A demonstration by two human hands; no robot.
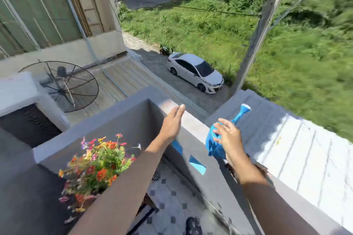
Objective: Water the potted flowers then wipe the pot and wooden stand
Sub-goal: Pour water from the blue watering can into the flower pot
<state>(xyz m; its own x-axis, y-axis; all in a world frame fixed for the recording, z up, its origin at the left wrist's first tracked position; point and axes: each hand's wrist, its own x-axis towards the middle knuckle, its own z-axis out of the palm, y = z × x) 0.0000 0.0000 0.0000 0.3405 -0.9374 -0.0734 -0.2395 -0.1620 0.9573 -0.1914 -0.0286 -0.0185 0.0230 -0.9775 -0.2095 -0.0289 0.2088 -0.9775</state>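
Observation:
A blue watering can (216,148) stands on the grey balcony wall (193,120), its spout and rose (245,108) pointing up and away. My right hand (227,135) is on the can's handle, fingers curled around it. My left hand (172,123) lies flat and open on the wall top, holding nothing. The potted flowers (97,164), red, orange and pink, sit low at the left inside the balcony, partly behind my left forearm. The orange pot (81,198) barely shows. A dark wooden stand (149,204) peeks out below my forearm.
Blue tape patches (197,165) mark the wall's inner face. The tiled balcony floor (172,196) holds a drain (156,175) and a dark object (193,225). Beyond the wall are a satellite dish (63,86), a white car (194,71) and a white metal roof (305,149).

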